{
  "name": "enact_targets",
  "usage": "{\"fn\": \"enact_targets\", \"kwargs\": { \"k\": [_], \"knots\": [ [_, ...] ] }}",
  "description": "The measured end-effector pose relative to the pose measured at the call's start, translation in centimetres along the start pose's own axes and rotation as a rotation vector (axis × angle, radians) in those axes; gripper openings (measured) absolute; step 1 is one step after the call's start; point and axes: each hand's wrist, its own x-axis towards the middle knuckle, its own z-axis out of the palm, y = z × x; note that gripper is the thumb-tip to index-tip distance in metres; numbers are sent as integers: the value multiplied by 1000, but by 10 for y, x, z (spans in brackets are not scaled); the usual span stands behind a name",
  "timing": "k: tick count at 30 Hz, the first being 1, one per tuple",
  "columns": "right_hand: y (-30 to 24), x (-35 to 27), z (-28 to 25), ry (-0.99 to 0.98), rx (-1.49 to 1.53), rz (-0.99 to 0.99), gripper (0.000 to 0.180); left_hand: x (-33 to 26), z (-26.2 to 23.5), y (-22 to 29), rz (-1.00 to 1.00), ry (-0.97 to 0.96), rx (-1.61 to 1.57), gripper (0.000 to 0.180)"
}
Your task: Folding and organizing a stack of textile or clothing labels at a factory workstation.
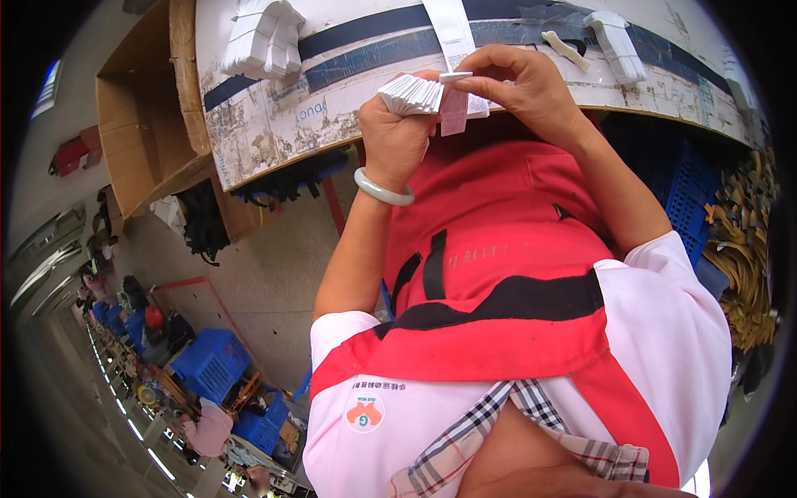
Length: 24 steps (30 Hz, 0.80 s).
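Note:
My left hand (pixel 394 137), with a pale bangle on the wrist, is closed round a fanned stack of white folded labels (pixel 411 95). My right hand (pixel 527 90) pinches a small folded white label (pixel 455 76) between thumb and fingertips, just beside the stack. Below that label hangs a translucent pinkish strip (pixel 454 114); which hand holds it, I cannot tell. Behind my fingers a long white printed label strip (pixel 451 33) lies on the worn table (pixel 274 124). Both hands are above the table's near edge.
Bundles of white labels sit on the table at left (pixel 264 41) and right (pixel 616 48). A short cream strip (pixel 566 51) lies by the right bundle. An open cardboard box (pixel 141 124) adjoins the table's left end. Blue crates (pixel 685 195) and tan strips (pixel 743 274) are at right.

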Motion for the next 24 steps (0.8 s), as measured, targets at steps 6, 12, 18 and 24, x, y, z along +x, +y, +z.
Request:
{"fn": "enact_targets", "kwargs": {
  "k": [6,12,18,24],
  "knots": [
    [1,-1,4,-59,-53,19,16,-3,-4,-3,23,-19,23,17],
    [-14,4,-4,-160,228,326,13,-2,-12,-3,-210,-97,-64,23],
    [-5,0,18,-35,66,180,13,-2,-12,-9,-385,-359,-384,50],
    [20,10,2,-17,65,109,19,8,-15,-11,-425,-307,-397,22]
  ]
}}
